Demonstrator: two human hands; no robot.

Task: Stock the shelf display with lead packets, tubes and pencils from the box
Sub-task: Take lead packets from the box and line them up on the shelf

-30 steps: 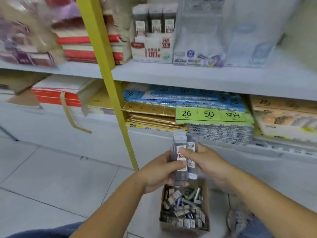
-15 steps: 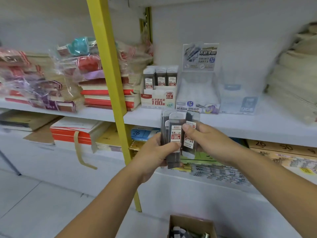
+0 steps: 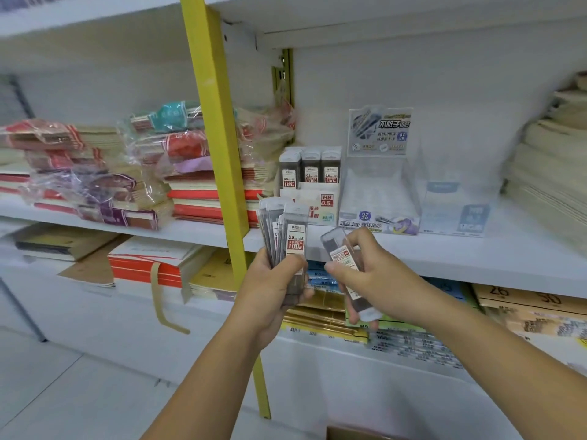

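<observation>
**A:** Where are the lead packets sitting right now?

**B:** The left grip [image 3: 273, 287] is curling round the bottom of a fanned bunch of packets [image 3: 297, 236], thumb pressing across the front. The right grip [image 3: 365, 281] is pinching a single packet [image 3: 338, 254], which is tilting away from the bunch. Both are hovering in front of the shelf [image 3: 444, 255], just below the display carton [image 3: 317, 201].

**A:** How are they going to handle?

**B:** I'm judging them light and stiff: thin, clear plastic cases. The glossy faces are probably going to be slippery, so the fan may be sliding if the thumb eases. The leads inside are likely brittle, so I'm advising against dropping them. I'm suggesting pinching each one by its long edges near the middle and feeding it in upright, label forward.

**A:** Is anything getting in the way?

**B:** Three rows of standing packets [image 3: 311, 168] are already filling the carton, so room is looking tight. A clear display tray [image 3: 378, 192] is standing just beside it on the right, and the yellow post [image 3: 216, 138] is rising close on the left, with notebook stacks [image 3: 206, 192] crowding behind. Only a corner of the box [image 3: 352, 435] is showing, at the bottom edge.
</observation>
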